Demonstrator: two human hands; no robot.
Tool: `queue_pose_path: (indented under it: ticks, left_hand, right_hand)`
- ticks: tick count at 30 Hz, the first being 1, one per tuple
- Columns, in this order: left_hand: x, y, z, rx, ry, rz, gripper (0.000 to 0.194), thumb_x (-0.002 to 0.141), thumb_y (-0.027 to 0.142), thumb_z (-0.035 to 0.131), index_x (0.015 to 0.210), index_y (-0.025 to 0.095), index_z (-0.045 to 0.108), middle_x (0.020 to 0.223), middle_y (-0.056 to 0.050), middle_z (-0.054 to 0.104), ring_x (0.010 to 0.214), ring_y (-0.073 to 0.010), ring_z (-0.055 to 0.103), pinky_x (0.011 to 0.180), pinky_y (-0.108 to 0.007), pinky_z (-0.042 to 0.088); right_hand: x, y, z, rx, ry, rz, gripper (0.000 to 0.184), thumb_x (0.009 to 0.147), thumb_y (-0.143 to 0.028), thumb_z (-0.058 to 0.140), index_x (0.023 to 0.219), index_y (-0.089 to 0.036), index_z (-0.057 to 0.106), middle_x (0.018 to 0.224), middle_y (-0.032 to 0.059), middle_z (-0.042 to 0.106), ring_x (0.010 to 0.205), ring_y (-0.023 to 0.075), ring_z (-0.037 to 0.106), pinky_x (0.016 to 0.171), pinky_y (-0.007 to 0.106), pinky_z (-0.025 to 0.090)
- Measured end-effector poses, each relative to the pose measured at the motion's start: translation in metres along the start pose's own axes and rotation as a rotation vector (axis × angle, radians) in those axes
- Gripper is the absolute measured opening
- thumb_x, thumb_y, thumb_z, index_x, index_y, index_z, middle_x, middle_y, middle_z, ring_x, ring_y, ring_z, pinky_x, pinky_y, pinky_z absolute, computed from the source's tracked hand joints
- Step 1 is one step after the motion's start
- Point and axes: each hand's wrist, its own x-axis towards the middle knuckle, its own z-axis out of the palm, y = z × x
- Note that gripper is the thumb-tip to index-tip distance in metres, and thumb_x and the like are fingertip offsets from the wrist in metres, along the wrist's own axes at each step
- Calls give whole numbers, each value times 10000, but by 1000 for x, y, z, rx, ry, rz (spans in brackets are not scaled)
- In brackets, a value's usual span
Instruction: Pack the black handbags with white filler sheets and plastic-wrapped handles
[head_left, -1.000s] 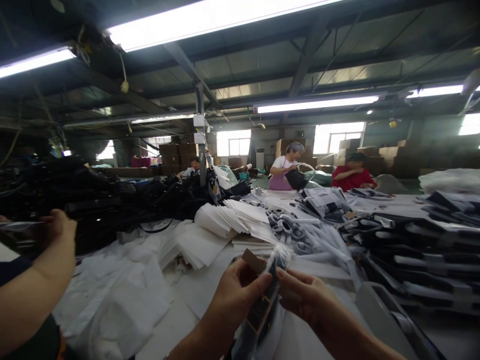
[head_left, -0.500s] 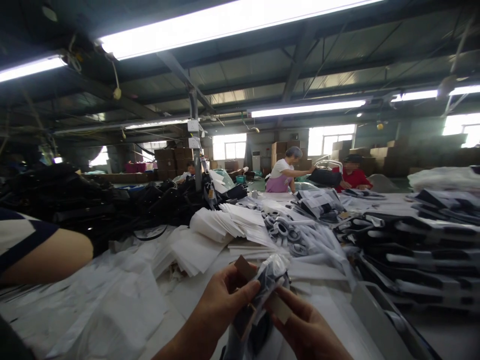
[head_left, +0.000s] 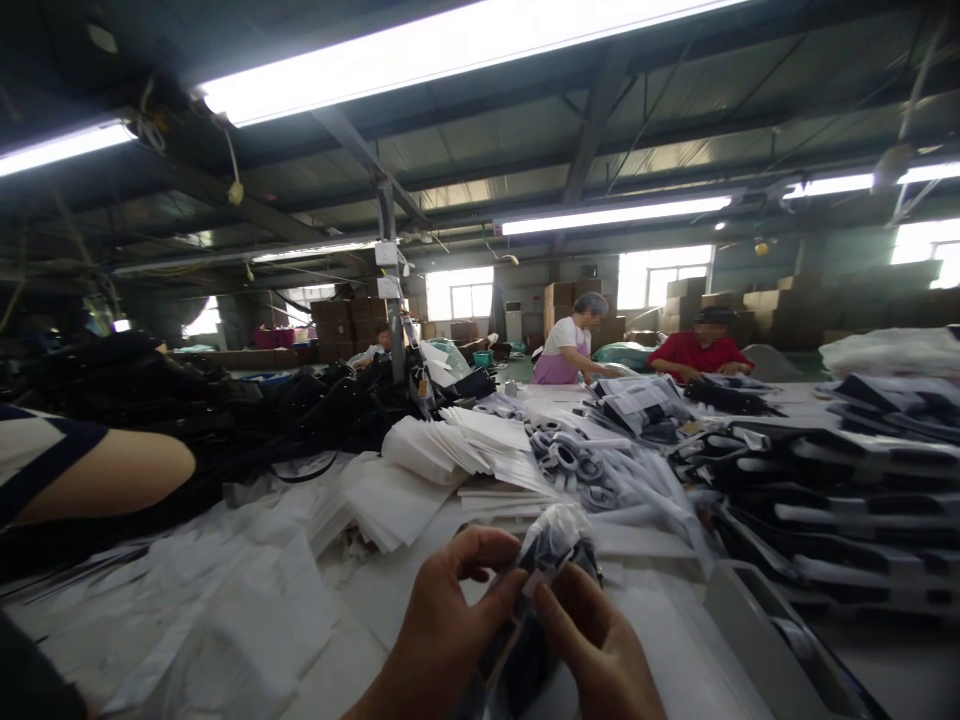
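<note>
In the lower middle, a dark item with clear plastic wrap [head_left: 556,535] bunched round its top stands between my hands. My left hand [head_left: 463,592] has its thumb and fingertips closed on the near left side of the wrap. From the right, my right hand [head_left: 594,625] pinches at the same spot, its thumb almost meeting the left thumb. A small pale piece [head_left: 532,583] shows between the two thumbs; I cannot make out whether it is paper or tape. The lower part of the dark item is mostly hidden behind my hands.
White sheets [head_left: 450,445] lie fanned beyond my hands, beside grey wrapped rings [head_left: 564,455]. Dark wrapped goods [head_left: 840,510] are stacked right, near a grey bin [head_left: 772,630]. Black bags [head_left: 150,400] pile left, near another person's arm [head_left: 112,470]. Two people work across the table.
The brown card pieces seen in my fingers are out of sight, and my hands have come closer together on the wrap. Across the table, the raised dark bag has been lowered.
</note>
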Motion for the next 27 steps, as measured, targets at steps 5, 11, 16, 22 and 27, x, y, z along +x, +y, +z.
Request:
queue_pose_path:
  ticks: [5,11,16,22,27]
  left_hand:
    - [-3,5,-3,103,19,27,212,788,240,717,999,229,694,904,-7,765,862,-207,689,814,-313,468]
    - [-1,6,-3,103,48,52,100,782,238,724,880,227,708,850,16,749,822,-176,667,783,-269,469]
    - [-4,9,0,145,50,9,100,842,312,685,857,248,761,804,18,760,789,-182,685,750,-256,491]
    - [-14,17,3,201,29,-7,257,909,394,587,1010,248,774,874,-17,784,839,-220,723,741,-257,526]
    - [-19,12,5,311,71,-20,264,876,374,621,1071,267,762,987,-31,790,911,-247,739,799,-269,547]
  right_hand:
    - [-1,0,-2,6,-44,83,468,644,-486,875,983,-185,764,749,31,720,588,145,602,456,192,429]
    - [-3,6,1,105,-34,85,518,619,-513,882,992,-180,750,965,91,756,890,264,691,783,350,572]
    - [0,9,4,-1,-22,2,516,666,-558,835,995,-175,731,858,59,742,848,254,683,717,298,561]
    - [3,13,6,-42,-35,-56,432,697,-510,831,952,-192,689,863,39,738,856,237,678,778,283,527]
    - [-1,15,12,-13,-6,-39,426,692,-525,824,948,-218,678,878,55,743,884,275,678,825,344,529]
